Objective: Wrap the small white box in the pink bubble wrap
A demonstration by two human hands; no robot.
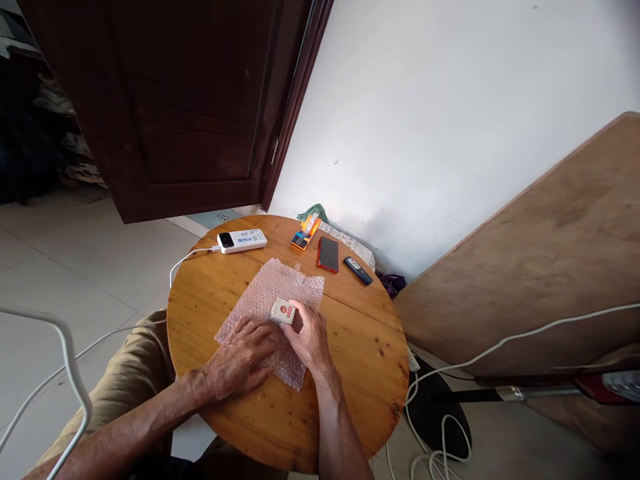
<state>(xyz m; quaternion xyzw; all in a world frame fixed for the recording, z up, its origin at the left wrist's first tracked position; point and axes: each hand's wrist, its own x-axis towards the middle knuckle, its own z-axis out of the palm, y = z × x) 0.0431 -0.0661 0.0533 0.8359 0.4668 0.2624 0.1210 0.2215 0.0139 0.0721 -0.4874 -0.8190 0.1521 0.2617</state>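
A sheet of bubble wrap (260, 288) lies flat on the round wooden table (365, 347). My right hand (310, 337) holds a small white box (283, 311) with a red mark between thumb and fingers, over the middle of the wrap. To its left, my left hand (243, 357) rests palm down on the lower left part of the wrap, fingers spread and holding nothing. Its fingertips are close to the box's lower left side.
Along the table's far side are a white power bank (243, 241) with a cable, an orange tape dispenser (306, 233), a red-edged phone (328, 255) and a small black device (358, 271). A wooden board (530, 267) leans on the right; cables hang beside the table.
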